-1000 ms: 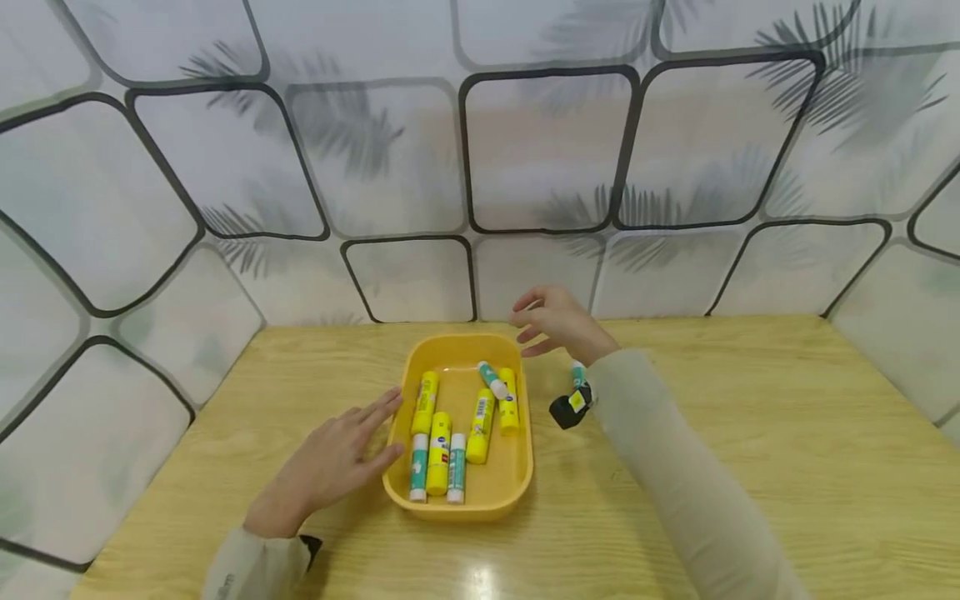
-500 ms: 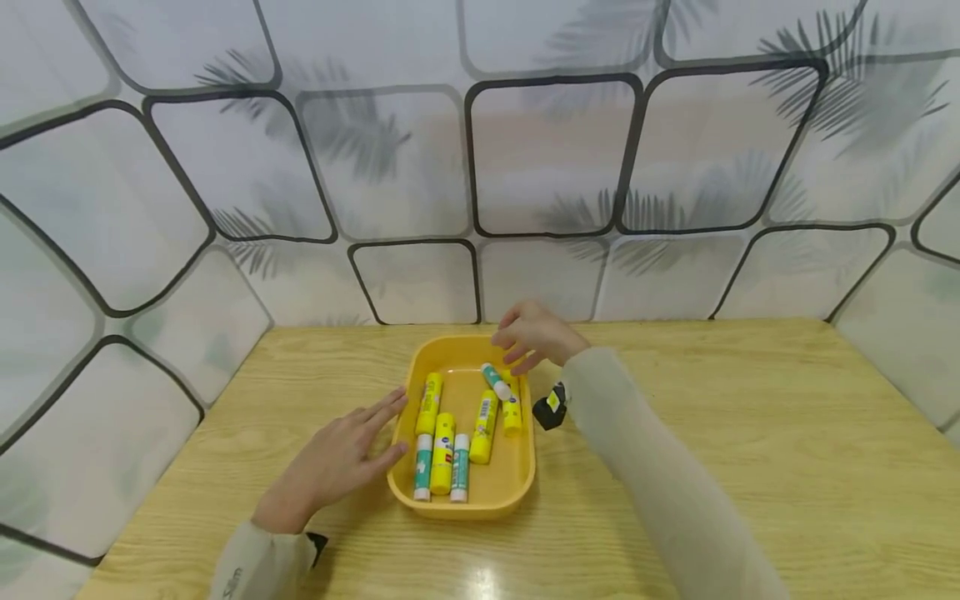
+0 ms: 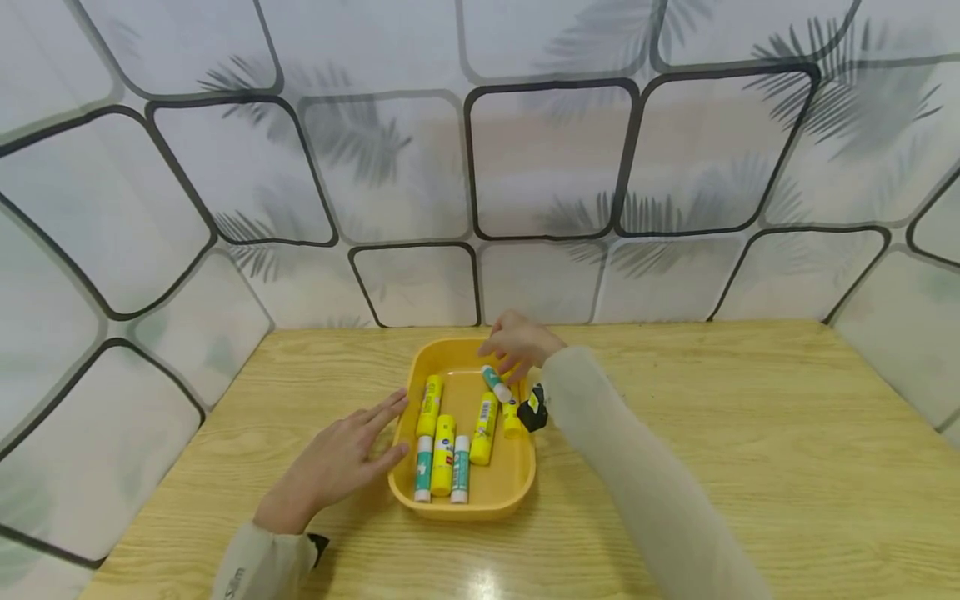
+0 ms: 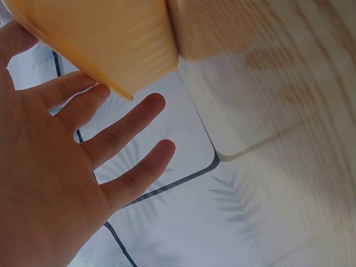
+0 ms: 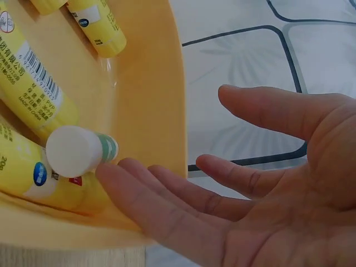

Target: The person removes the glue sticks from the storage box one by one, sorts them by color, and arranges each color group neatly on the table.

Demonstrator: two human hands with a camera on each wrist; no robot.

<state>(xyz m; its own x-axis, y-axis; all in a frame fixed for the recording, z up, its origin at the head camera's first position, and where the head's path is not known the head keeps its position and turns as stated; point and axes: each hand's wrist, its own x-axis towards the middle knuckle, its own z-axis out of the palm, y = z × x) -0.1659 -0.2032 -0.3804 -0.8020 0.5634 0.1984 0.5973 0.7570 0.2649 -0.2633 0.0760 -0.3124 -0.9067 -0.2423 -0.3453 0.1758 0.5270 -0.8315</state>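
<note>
My left hand (image 3: pixel 333 467) lies with spread fingers against the left rim of a yellow-orange tray (image 3: pixel 525 492); the left wrist view has its fingertips at the rim (image 4: pixel 83 75). Over the far right corner of the tray, my right hand (image 3: pixel 517 340) reaches in with relaxed fingers. In the right wrist view a fingertip (image 5: pixel 105 172) meets the white end of a small teal glue stick (image 5: pixel 75 150), thumb apart. That stick (image 3: pixel 495 383) lies slanted across a yellow one (image 3: pixel 512 417). Left of it is another yellow stick (image 3: pixel 483 429).
At the tray's left are a yellow stick (image 3: pixel 430 404), a second yellow one (image 3: pixel 443 454) and two teal-and-white ones (image 3: pixel 423 468), (image 3: pixel 460 468). Around the tray is a wooden table (image 3: pixel 712 433); a patterned cloth (image 3: pixel 555 158) stands behind it.
My right hand has moved left and down, from beyond the tray's right edge to over its far right corner. The teal stick seen on the table by my right wrist is now out of sight.
</note>
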